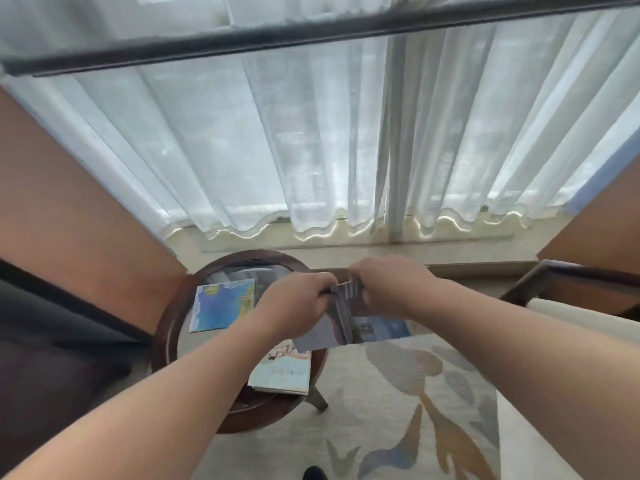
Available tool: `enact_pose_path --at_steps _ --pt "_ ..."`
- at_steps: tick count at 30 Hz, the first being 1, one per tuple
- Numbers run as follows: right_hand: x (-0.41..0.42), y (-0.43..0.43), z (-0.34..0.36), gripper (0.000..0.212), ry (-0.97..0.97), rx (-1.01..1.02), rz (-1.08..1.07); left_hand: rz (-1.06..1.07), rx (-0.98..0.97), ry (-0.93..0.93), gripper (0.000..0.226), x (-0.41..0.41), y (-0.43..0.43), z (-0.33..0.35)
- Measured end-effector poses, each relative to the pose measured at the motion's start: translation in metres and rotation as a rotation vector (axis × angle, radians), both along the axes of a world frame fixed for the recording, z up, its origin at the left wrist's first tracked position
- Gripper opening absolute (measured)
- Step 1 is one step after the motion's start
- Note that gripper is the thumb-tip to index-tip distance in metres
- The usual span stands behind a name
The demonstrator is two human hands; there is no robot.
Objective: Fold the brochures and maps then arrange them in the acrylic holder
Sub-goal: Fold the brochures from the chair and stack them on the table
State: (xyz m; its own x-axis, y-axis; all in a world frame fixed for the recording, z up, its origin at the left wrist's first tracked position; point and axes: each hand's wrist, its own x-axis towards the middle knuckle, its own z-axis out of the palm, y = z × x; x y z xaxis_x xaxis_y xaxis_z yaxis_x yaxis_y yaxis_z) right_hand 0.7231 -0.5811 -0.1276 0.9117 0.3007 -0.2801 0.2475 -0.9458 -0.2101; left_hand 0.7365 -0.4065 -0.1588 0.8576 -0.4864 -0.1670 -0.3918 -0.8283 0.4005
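Observation:
Both hands hold one brochure (356,323) in the air above the round table's right side. My left hand (298,296) grips its top left edge. My right hand (388,285) pinches the top right edge close beside it. The brochure hangs down partly folded, with a blue photo panel on its right part. A blue and yellow map (221,306) lies flat on the table's left part. A pale folded brochure (282,370) lies near the table's front edge. I see no acrylic holder in view.
The round glass-topped table (166,341) has a dark wooden rim and stands before a curtained window. A dark chair (52,358) is at the left, a cream-seated chair (571,299) at the right. A patterned rug (415,410) covers the floor.

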Motion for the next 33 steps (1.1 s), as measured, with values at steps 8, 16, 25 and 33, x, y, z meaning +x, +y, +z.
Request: enact_pose_path --at_steps 8,16,25,33 --pt "0.053 0.044 -0.034 0.078 0.052 0.644 -0.837 0.544 -0.553 0.378 0.014 0.026 0.112 -0.05" --pt "0.052 0.091 -0.108 0.005 0.383 0.894 -0.948 0.686 -0.57 0.423 0.009 0.037 0.117 -0.089" --pt "0.062 0.101 -0.167 0.008 0.377 0.67 -0.74 0.711 -0.129 0.245 0.026 0.045 0.118 -0.132" --pt "0.03 0.124 -0.24 0.027 0.475 0.502 -0.734 0.633 0.056 0.335 0.023 0.026 0.122 -0.21"
